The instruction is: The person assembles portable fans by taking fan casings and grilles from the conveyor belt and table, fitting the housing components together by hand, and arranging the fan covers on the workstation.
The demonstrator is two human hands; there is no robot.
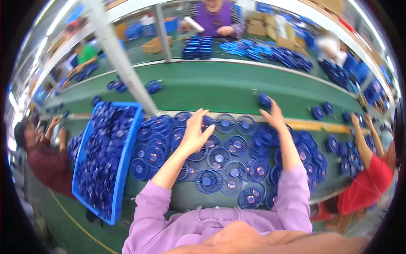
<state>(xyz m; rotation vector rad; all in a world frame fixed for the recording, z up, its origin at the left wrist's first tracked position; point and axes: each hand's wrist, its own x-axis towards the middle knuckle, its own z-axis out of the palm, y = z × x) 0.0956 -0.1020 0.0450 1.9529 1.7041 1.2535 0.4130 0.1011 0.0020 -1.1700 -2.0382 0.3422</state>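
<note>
Many round blue fan grilles (209,180) with open spokes lie in overlapping heaps on the dark worktable in front of me. My left hand (196,134) hovers over them, fingers stretched and thumb apart, with nothing seen in it. Farther right, my right hand (275,115) reaches to the near edge of the green conveyor belt (203,91). Its fingers and thumb are around a small dark blue round fan part (264,100), which has a thin light piece sticking out. The grip is partly hidden.
At my left stands a blue crate (134,139) full of small blue pieces. A white post (122,59) rises beside it. More fan parts (318,112) lie on the belt. Co-workers sit left, right (372,169) and across the belt (213,21), near stacked blue pieces.
</note>
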